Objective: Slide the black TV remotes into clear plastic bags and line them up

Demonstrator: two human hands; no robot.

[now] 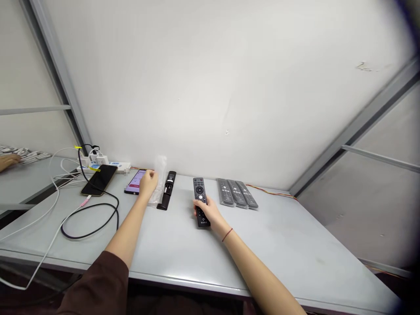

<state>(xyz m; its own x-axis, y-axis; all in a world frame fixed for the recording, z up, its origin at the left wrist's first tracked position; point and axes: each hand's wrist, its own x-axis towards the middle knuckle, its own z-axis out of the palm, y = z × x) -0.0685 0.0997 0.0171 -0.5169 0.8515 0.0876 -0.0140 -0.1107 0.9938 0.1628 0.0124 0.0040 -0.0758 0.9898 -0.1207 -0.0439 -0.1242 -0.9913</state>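
My right hand [207, 213] is closed around the near end of a black remote control [200, 195] that lies on the grey table [288, 253]. My left hand [148, 183] is closed on a clear plastic sleeve [160, 179], lifting it just left of a second black remote [167, 192] that lies on the table. A phone with a lit pink screen [134, 183] lies directly left of my left hand.
Three remotes in clear sleeves [236, 193] lie side by side to the right, near the white wall. A dark phone [99, 180], a power strip [98, 162] and black and white cables [88, 218] fill the left side. Another person's hand [8, 161] shows at far left.
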